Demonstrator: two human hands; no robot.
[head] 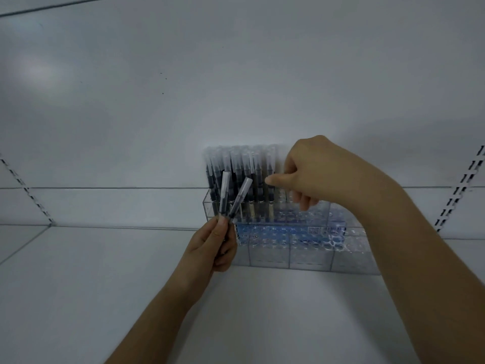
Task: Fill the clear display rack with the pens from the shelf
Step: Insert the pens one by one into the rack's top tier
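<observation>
On the white shelf (131, 285), left hand (210, 248) grips two pens (231, 198), caps up, long axes near vertical. Just right: clear display rack (309, 256), rear-left holes filled with upright pens (236, 174). Right hand (315, 172) pinches at the last filled column; whether it holds a pen cannot be told. Empty holes lie rightward, nearer this hand.

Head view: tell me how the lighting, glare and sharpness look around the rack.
Head view: dim, cool, even light; a soft glare patch on the back wall; the clear rack and its standing pens look soft and hazy; the two pens in the left hand are blurred; shelf edges bow from the wide angle.
</observation>
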